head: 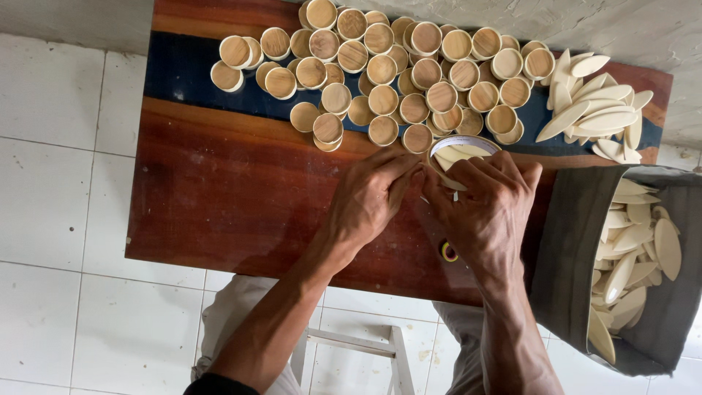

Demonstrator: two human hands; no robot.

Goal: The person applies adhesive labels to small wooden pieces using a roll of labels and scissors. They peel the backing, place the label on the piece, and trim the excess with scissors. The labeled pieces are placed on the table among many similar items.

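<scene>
We see our right hand (pixel 488 212) curled closed around the small round wooden cup (pixel 462 155) at table centre, its pale oval slips upright toward twelve o'clock, while our left hand (pixel 369 201), fingers pinched together, touches the rim from nine o'clock.

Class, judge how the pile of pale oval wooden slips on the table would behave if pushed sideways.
The pale oval wooden slips look thin and flat, so probably light. Loosely heaped, they would likely slide and scatter rather than roll. Being thin, they might snap.
</scene>
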